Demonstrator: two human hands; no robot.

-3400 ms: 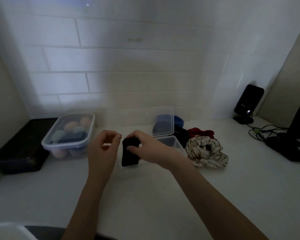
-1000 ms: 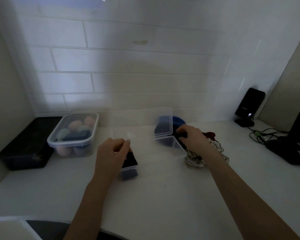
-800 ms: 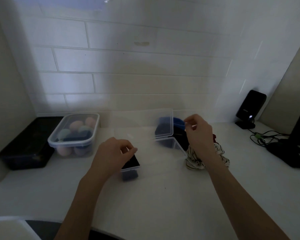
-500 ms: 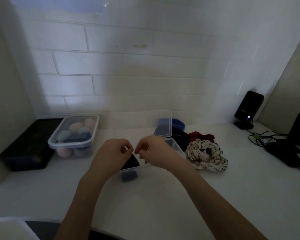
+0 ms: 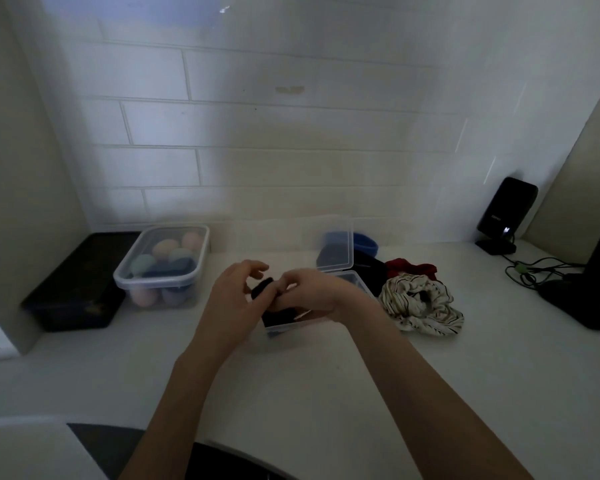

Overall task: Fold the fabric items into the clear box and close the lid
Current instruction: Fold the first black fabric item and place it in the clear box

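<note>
desk [image 5: 326,393] fills lower frame | clear box [image 5: 293,323] at centre, lid [image 5: 335,245] raised behind | striped cloth [image 5: 420,306] right of box | right hand [image 5: 309,294] and left hand [image 5: 231,297] both pinching black fabric [image 5: 262,287] above box, fingers curled | red cloth [image 5: 411,268] behind striped cloth

Nothing is reading clearly here; the black speaker [image 5: 506,216] at the table's far right is bearing a small pale mark, too blurred to make out.
</note>
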